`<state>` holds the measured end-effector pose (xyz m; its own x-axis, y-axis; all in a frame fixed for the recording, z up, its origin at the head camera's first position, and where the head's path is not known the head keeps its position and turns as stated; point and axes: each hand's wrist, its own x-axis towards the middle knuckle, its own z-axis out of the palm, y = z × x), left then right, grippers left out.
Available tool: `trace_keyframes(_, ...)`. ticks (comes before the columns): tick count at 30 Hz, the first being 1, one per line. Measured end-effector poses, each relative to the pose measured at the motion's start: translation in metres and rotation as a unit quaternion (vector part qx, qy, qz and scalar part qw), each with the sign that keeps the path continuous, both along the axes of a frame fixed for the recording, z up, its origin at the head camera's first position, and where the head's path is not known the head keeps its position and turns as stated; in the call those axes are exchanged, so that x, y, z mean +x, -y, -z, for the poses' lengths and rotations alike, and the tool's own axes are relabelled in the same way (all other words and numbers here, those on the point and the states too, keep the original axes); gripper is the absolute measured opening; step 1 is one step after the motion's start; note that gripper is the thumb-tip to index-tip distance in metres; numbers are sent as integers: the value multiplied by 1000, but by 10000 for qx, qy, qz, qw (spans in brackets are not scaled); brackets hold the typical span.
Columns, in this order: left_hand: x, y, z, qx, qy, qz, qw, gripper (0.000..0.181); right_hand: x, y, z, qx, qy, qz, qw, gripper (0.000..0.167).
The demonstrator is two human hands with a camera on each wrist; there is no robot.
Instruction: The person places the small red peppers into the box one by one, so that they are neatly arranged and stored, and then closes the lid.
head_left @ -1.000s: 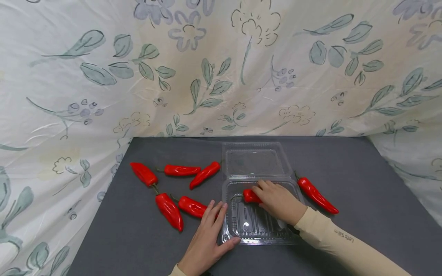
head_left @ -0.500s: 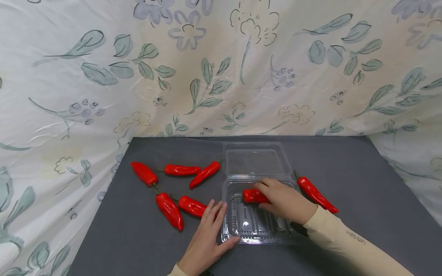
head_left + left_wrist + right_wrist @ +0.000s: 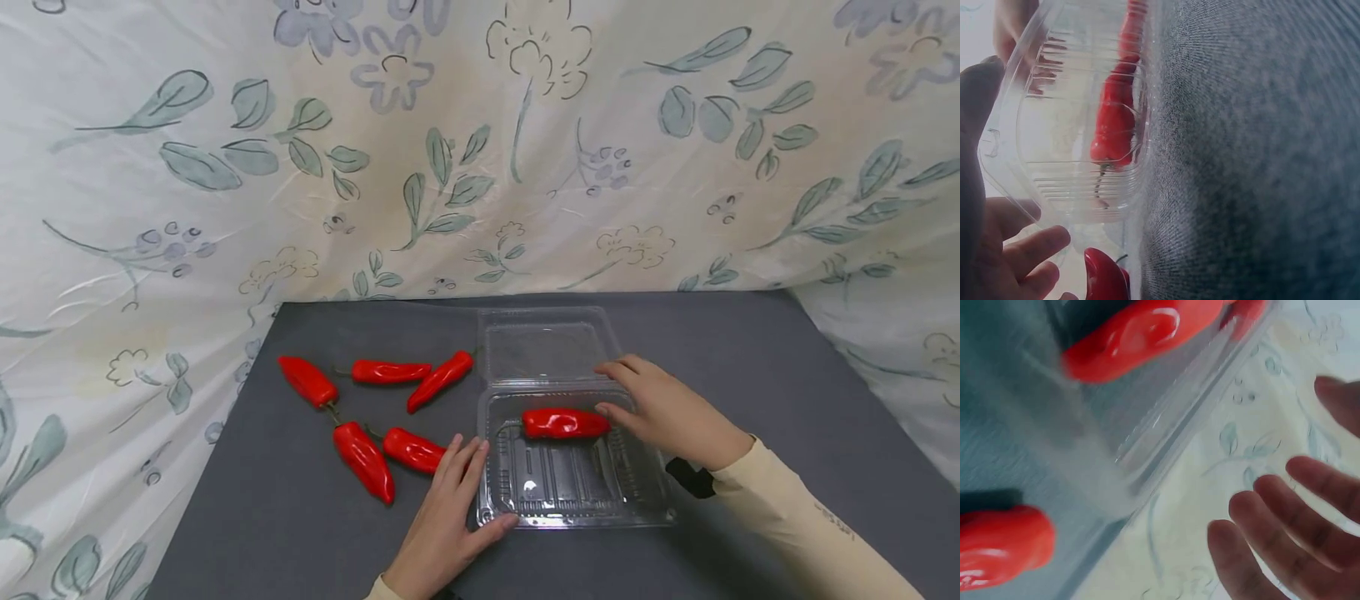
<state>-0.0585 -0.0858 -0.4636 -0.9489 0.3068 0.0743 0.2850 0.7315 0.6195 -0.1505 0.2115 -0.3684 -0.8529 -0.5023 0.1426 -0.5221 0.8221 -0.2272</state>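
Right hand (image 3: 667,408) is released, fingers holding nothing, by the clear container's (image 3: 555,483) right side; a red pepper (image 3: 564,423) lies in the container, just left of that hand. Left hand (image 3: 448,512), fingers loosely straight, rests at the container's left edge, with five peppers (image 3: 363,462) on the table (image 3: 285,525) beyond it.

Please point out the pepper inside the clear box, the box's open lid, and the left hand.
Boxed pepper (image 3: 564,423): head view, on the middle of its red body.
Lid (image 3: 542,350): head view, on its clear flat panel.
Left hand (image 3: 447,515): head view, on the back of it.
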Motion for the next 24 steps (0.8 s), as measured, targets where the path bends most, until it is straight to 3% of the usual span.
trace_keyframes(10, -2, -1, -1, 38, -243, -9, 9997, 90, -5, -37, 10, -533, 324, 957, 9935, 54)
trace_keyframes(15, -3, -4, 1, 107, -691, 18, 9976, 87, -7, -56, 22, -638, 418, 1208, 9897, 53)
trace_keyframes(24, -5, -7, -5, 79, -774, 130, 9969, 89, -10, -74, 43, -545, 925, 1639, 9806, 60)
